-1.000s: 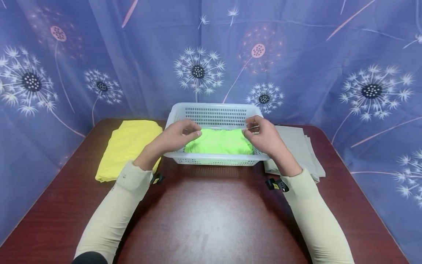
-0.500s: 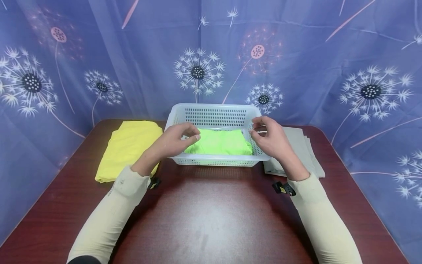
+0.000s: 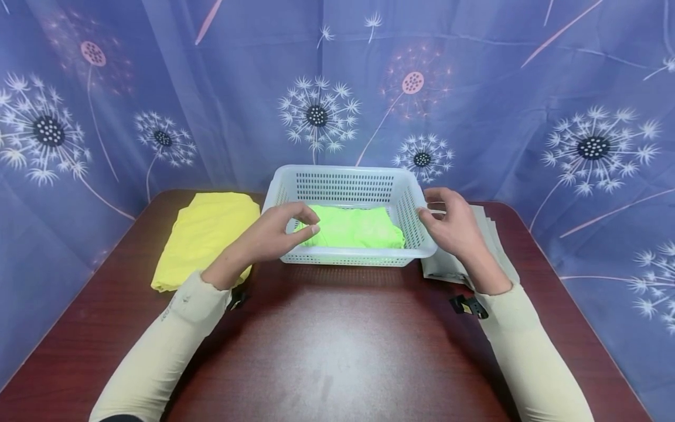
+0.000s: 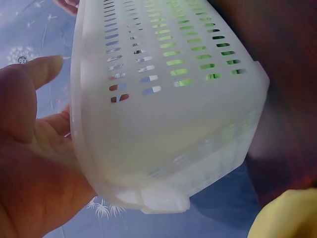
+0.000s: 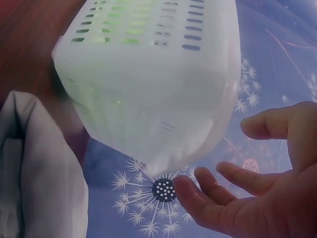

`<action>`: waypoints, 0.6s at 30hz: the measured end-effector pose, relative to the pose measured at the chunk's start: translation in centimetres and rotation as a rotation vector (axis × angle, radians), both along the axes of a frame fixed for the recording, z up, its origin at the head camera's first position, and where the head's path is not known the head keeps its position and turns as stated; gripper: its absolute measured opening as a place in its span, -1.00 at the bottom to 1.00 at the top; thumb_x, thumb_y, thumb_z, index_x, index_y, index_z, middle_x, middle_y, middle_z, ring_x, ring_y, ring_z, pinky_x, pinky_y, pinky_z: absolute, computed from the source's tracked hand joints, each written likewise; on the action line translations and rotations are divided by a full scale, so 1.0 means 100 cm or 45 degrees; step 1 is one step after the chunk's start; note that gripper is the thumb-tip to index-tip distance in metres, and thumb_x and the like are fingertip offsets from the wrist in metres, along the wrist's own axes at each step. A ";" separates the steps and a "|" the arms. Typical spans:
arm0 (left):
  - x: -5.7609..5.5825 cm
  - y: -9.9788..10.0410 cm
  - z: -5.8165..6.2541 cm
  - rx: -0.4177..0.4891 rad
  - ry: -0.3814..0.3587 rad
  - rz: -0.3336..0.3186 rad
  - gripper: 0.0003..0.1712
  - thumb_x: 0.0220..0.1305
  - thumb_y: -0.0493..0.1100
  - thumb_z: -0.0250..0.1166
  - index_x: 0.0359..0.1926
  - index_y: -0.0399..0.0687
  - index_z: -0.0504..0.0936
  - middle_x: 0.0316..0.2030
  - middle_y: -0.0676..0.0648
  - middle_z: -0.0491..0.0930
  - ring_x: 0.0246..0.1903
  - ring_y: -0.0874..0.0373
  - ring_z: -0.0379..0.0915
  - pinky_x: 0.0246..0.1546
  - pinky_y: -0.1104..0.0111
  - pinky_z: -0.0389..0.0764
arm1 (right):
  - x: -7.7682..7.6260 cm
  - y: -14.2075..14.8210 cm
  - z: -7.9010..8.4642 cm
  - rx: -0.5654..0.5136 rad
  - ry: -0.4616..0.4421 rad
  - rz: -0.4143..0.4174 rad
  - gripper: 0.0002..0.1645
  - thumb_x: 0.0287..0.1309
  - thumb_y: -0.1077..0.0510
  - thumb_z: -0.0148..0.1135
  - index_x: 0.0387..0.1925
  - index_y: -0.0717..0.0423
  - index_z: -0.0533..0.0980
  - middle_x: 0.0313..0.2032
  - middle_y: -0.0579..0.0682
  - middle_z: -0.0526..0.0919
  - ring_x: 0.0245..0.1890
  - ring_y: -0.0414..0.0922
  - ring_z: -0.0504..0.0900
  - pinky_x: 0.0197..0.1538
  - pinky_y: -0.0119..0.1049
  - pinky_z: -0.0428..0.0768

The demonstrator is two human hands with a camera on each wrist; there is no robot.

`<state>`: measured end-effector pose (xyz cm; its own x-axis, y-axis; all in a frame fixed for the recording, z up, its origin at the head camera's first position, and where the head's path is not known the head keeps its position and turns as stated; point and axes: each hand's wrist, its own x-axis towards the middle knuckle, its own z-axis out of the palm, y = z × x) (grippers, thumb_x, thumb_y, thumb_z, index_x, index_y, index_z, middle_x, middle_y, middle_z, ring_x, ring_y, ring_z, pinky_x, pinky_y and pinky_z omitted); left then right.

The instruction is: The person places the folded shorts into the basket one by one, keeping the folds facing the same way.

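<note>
A white perforated plastic basket (image 3: 355,252) stands at the back of the table, with a folded neon-green cloth (image 3: 358,227) lying inside it. My left hand (image 3: 271,232) hovers over the basket's left front corner, thumb and fingers relaxed and apart, holding nothing. Past the right rim, my right hand (image 3: 454,225) hangs above a folded grey cloth (image 3: 443,266), its fingers loosely bent with nothing between them. In the right wrist view that hand's fingers (image 5: 247,181) are spread clear of the basket. A folded yellow cloth (image 3: 203,237) lies left of the basket.
The dark reddish-brown table (image 3: 327,340) stretches in front of the basket. Behind it and along both sides hangs a blue curtain (image 3: 237,88) with a dandelion print.
My right hand has moved right, from over the green cloth to outside the basket's right rim. My left hand has drawn slightly left and toward me. The green cloth stays in the basket.
</note>
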<state>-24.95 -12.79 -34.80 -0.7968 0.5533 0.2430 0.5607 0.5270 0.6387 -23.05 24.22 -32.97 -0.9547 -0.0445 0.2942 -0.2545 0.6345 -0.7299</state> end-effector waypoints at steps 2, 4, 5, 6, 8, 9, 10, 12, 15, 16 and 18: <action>0.001 -0.002 -0.002 -0.010 0.013 -0.025 -0.68 0.53 -0.01 0.31 0.09 -0.13 0.68 0.08 -0.07 0.70 0.14 -0.05 0.62 0.31 -0.01 0.51 | 0.000 0.003 0.000 0.005 0.004 -0.019 -0.43 0.43 0.22 0.20 0.35 0.45 0.42 0.33 0.40 0.48 0.29 0.33 0.54 0.30 0.17 0.59; 0.002 -0.003 -0.002 -0.018 0.019 -0.048 -0.66 0.53 -0.02 0.32 0.10 -0.16 0.68 0.09 -0.10 0.70 0.16 -0.09 0.62 0.33 -0.01 0.50 | 0.000 0.005 -0.001 0.026 0.006 -0.037 -0.41 0.45 0.19 0.19 0.38 0.43 0.41 0.35 0.39 0.47 0.30 0.33 0.53 0.31 0.19 0.58; 0.003 -0.004 -0.001 -0.021 0.020 -0.055 -0.66 0.52 -0.03 0.33 0.11 -0.17 0.67 0.10 -0.11 0.70 0.16 -0.10 0.62 0.33 -0.01 0.49 | -0.001 0.006 -0.001 0.034 0.003 -0.040 -0.40 0.46 0.17 0.18 0.39 0.43 0.40 0.36 0.39 0.47 0.31 0.33 0.52 0.31 0.20 0.57; 0.003 -0.005 -0.001 -0.024 0.021 -0.064 -0.66 0.52 -0.02 0.33 0.11 -0.17 0.67 0.10 -0.12 0.70 0.17 -0.11 0.61 0.33 -0.01 0.49 | -0.001 0.007 0.000 0.043 -0.001 -0.046 -0.39 0.48 0.15 0.18 0.40 0.42 0.40 0.36 0.39 0.47 0.31 0.33 0.52 0.32 0.20 0.57; 0.005 -0.005 0.000 -0.026 0.023 -0.081 -0.64 0.51 -0.03 0.34 0.12 -0.18 0.67 0.11 -0.12 0.70 0.17 -0.11 0.61 0.34 0.00 0.49 | -0.001 0.009 -0.001 0.057 -0.013 -0.047 -0.37 0.49 0.12 0.16 0.43 0.40 0.38 0.37 0.39 0.47 0.33 0.34 0.50 0.33 0.21 0.55; 0.005 -0.006 0.001 -0.028 0.023 -0.090 -0.64 0.51 -0.03 0.35 0.13 -0.18 0.67 0.11 -0.12 0.70 0.17 -0.10 0.61 0.34 0.01 0.49 | -0.001 0.011 -0.001 0.061 -0.023 -0.043 -0.36 0.50 0.11 0.15 0.44 0.40 0.37 0.38 0.39 0.46 0.34 0.34 0.49 0.33 0.22 0.54; 0.005 -0.006 0.000 -0.031 0.031 -0.101 -0.64 0.51 -0.03 0.34 0.13 -0.18 0.67 0.11 -0.13 0.70 0.16 -0.09 0.61 0.33 0.00 0.49 | -0.002 0.012 -0.001 0.063 -0.032 -0.038 -0.35 0.50 0.12 0.15 0.45 0.40 0.36 0.38 0.41 0.46 0.35 0.35 0.48 0.34 0.22 0.54; 0.005 -0.008 -0.001 -0.035 0.041 -0.126 -0.63 0.51 -0.03 0.35 0.14 -0.19 0.66 0.11 -0.14 0.70 0.16 -0.08 0.61 0.32 -0.02 0.50 | -0.002 0.016 -0.003 0.082 -0.045 -0.032 -0.33 0.50 0.12 0.15 0.47 0.41 0.34 0.36 0.44 0.47 0.36 0.36 0.47 0.33 0.25 0.53; 0.006 -0.010 -0.004 -0.039 0.057 -0.156 -0.63 0.49 -0.05 0.36 0.14 -0.20 0.66 0.10 -0.14 0.71 0.17 -0.03 0.61 0.35 -0.03 0.48 | -0.003 0.023 -0.009 0.127 -0.052 -0.029 -0.32 0.48 0.13 0.16 0.47 0.43 0.32 0.33 0.48 0.48 0.36 0.38 0.47 0.30 0.28 0.55; 0.006 -0.011 -0.005 -0.040 0.061 -0.166 -0.63 0.49 -0.06 0.37 0.14 -0.21 0.66 0.10 -0.14 0.71 0.18 -0.02 0.60 0.38 -0.03 0.45 | -0.004 0.026 -0.010 0.143 -0.051 -0.031 -0.31 0.48 0.14 0.17 0.47 0.43 0.32 0.32 0.49 0.49 0.35 0.38 0.47 0.29 0.28 0.56; 0.007 -0.013 -0.005 -0.046 0.060 -0.172 -0.63 0.49 -0.06 0.38 0.15 -0.20 0.66 0.10 -0.13 0.70 0.20 0.01 0.58 0.43 0.01 0.40 | -0.004 0.031 -0.013 0.169 -0.054 -0.034 -0.31 0.47 0.14 0.19 0.47 0.43 0.33 0.31 0.49 0.49 0.34 0.38 0.48 0.28 0.28 0.57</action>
<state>-24.24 -14.07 -35.34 -0.7026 0.6639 0.2561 0.6570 0.4669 0.5919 -23.50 27.30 -34.29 -0.9676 -0.0546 0.2465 -0.2067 0.7321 -0.6490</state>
